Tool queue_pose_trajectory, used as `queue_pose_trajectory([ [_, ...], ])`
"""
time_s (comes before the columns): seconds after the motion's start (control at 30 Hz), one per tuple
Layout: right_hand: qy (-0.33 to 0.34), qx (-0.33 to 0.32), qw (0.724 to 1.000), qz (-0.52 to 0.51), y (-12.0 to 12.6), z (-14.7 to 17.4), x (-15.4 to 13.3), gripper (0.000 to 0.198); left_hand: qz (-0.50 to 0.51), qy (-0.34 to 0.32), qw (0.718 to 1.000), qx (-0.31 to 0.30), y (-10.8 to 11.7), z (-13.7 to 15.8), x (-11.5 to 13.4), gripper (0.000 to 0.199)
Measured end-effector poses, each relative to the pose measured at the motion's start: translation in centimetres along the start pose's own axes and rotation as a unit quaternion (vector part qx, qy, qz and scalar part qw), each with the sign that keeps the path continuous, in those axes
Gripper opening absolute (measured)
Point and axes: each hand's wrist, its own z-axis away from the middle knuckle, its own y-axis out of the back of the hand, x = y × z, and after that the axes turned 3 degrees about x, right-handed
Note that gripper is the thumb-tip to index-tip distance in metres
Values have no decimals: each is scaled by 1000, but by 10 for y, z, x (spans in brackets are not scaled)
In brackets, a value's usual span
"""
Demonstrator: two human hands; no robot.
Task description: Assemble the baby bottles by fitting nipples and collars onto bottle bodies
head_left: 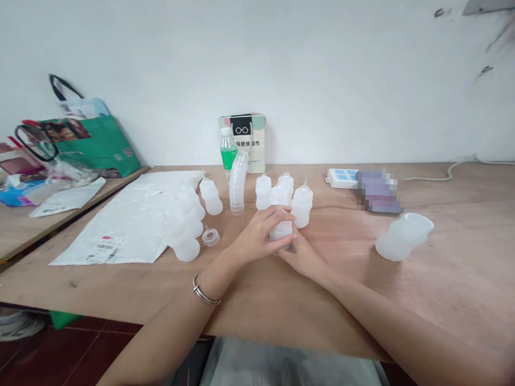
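Observation:
My left hand (262,232) curls its thumb and fingers around a small frosted white bottle (281,231). Low on the same bottle, my right hand (302,254) grips it near the tabletop; part of its fingers is hidden. Just behind stand several similar bottles (302,206) with clear pointed tops. To the left, more frosted bottles (187,249) are grouped at the edge of a white plastic mailer (131,209). A loose clear cap (211,237) lies beside them. Farther back, a curved stack of clear caps (237,186) rises from the table.
An open-topped frosted container (404,238) stands at the right. Behind it are a phone (376,192) and a white power strip (342,178). A green-labelled water bottle (227,151) and a paper bag (257,150) stand by the wall. A green bag (108,150) sits far left.

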Motion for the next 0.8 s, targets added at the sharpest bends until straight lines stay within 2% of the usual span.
queue_pose_trajectory([
  [0.1, -14, -32, 999, -22, 2, 0, -3, 60, 75, 2, 997, 20, 0, 1, 1, 18],
  [0.17, -26, -31, 999, -22, 3, 0, -4, 60, 93, 5, 995, 23, 1, 2, 0, 16],
  [0.3, -42, -19, 999, -24, 4, 2, -6, 60, 6, -10, 1000, 1, 5, 6, -6, 27],
  [0.47, -49, -24, 997, -50, 7, 4, -14, 56, -137, -88, 986, -24, 10, 10, -15, 46],
  [0.7, -60, -15, 997, -53, 9, 6, -23, 47, -115, -151, 981, 33, 17, 8, -23, 42],
  [0.8, -56, -16, 995, -77, 9, 7, -23, 48, -136, -181, 972, 53, 22, 6, -26, 43],
])
